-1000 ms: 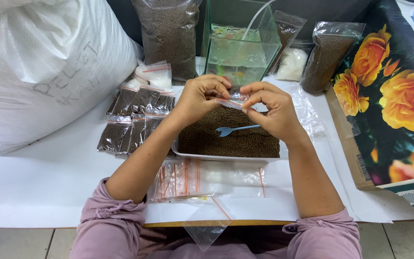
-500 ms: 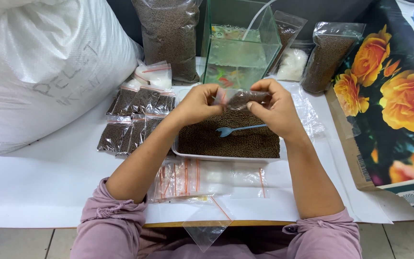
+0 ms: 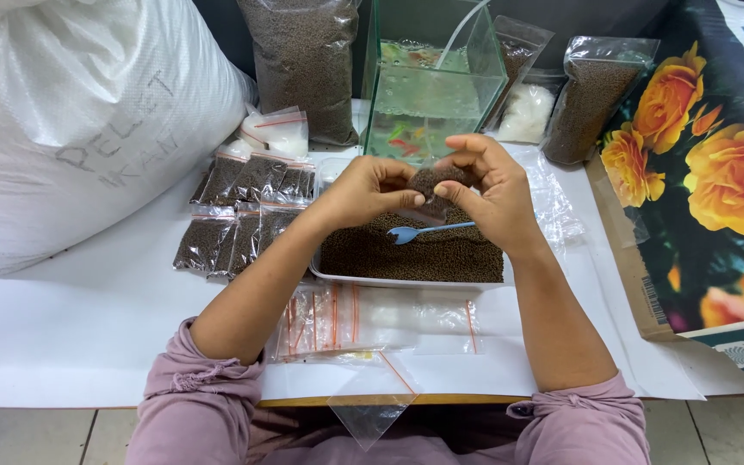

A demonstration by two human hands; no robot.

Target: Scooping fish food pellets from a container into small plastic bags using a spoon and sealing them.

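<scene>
Both hands pinch one small clear pouch (image 3: 437, 182) filled with brown pellets, held above a white tray (image 3: 406, 279) of the same pellets. My left hand (image 3: 374, 189) grips the pouch's left side, and my right hand (image 3: 490, 185) grips its top and right side. A small blue spoon (image 3: 424, 232) lies on the pellets just under my hands. Filled pouches (image 3: 243, 207) lie in rows left of the tray. Empty zip pouches (image 3: 337, 317) with red seal lines lie in front of the tray.
A big white sack (image 3: 71, 120) fills the left. A tall bag of pellets (image 3: 305, 65), a small glass fish tank (image 3: 430, 82) and more pellet bags (image 3: 592, 95) stand behind the tray. A flower-printed box (image 3: 716, 172) lies at right. One empty pouch (image 3: 372, 405) hangs over the table's front edge.
The pouch has turned from edge-on to flat between my fingers, and both hands have shifted slightly along it above the tray.
</scene>
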